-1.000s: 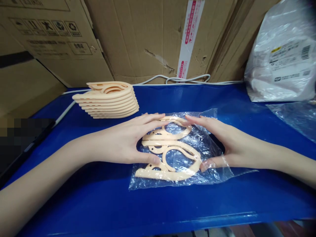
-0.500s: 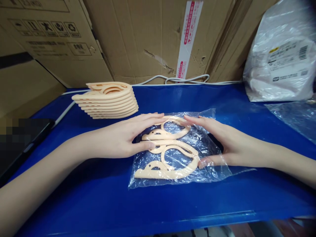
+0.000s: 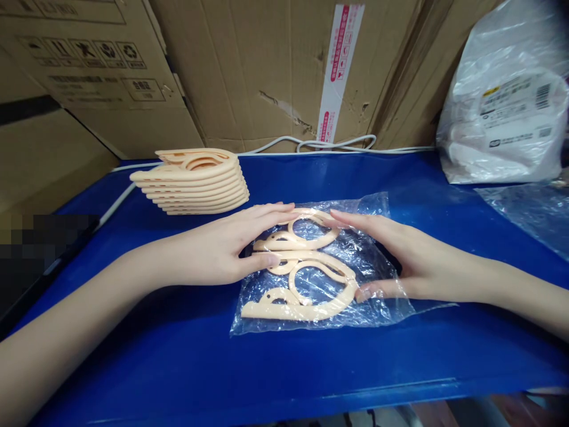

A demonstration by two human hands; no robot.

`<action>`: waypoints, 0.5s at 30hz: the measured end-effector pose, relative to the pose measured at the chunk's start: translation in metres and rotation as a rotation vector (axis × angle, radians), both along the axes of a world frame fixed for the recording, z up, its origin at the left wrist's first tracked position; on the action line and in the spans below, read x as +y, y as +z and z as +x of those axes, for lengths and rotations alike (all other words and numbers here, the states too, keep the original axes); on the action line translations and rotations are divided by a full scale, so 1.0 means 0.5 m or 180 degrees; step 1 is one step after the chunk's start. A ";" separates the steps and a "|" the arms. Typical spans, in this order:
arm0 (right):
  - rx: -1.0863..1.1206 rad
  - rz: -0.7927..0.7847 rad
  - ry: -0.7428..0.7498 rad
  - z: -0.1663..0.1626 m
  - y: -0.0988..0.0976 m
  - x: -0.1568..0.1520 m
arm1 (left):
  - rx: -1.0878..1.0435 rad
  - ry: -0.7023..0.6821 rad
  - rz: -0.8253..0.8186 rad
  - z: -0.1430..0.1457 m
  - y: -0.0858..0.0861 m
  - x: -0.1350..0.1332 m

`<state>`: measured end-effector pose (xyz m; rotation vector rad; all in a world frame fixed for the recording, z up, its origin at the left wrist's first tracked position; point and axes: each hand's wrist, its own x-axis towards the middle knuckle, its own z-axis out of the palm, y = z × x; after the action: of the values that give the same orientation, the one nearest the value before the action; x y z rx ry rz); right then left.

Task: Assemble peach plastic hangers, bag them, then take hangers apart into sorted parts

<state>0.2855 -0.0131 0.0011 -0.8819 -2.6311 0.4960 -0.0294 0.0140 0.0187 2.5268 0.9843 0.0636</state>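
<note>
Now, in the head view, a clear bag lies flat on the blue worktop, with cream plastic pieces inside. Their long axis runs from left to right across the bag, sideways to the wearer; the narrow straight ends point left, the broad rounded bends point right. Two curved shapes show, one nearer the bag's far edge and one nearer its near edge, each around an open loop. The bag's right end tapers to a thin, creased corner.

Over the bag's left part rests the left hand, its fingers extended close together and its thumb apart, the tips on the film above the pieces; it clasps nothing. At the bag's right part, the right hand is spread in a wide arch, fingertips at the far piece and thumb at the bend of the near one, touching without a closed grip.

Beyond the bag to the left stands a neat stack of cream pieces, lying the same way. Behind the bag, a white cable runs along the foot of cardboard boxes. Farther off to the bag's right sits a white labelled package.
</note>
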 end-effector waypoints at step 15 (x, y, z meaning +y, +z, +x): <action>-0.0087 0.0224 -0.0274 0.030 0.025 0.015 | -0.0261 0.0707 0.1775 -0.029 0.108 -0.007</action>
<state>0.3004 -0.0055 0.0137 -0.9815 -2.6045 0.3700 -0.0440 0.0107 0.0727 2.8518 1.3595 0.5762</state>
